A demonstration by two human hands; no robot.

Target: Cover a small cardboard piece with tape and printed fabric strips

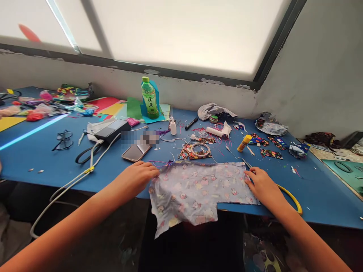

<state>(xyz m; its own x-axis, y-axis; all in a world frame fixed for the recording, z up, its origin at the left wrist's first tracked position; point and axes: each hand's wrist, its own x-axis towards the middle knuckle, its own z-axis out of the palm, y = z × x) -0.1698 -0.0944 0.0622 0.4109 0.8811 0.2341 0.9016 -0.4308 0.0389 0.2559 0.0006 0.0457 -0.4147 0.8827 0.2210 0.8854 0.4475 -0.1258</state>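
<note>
A pale lilac fabric piece point(195, 189) with a small printed cartoon pattern is spread at the table's front edge, its lower left part hanging over. A rectangular notch is cut from its lower right. My left hand point(143, 172) is closed on the upper left corner, fingers curled over it. My right hand point(261, 185) pinches the right edge between thumb and fingers. Beneath that hand lie what look like scissors, with a grey pointed tip point(246, 163) beyond the fingers and a yellow handle point(296, 202) beside the wrist; their middle is hidden.
Beyond the fabric lie a phone point(136, 152), a ring of cord point(200, 150), a glue stick point(244, 143), a small white bottle point(172, 127) and dark floral scraps point(271, 153). A green tea bottle point(150, 99) stands at the back. A white cable point(75, 177) hangs over the left edge.
</note>
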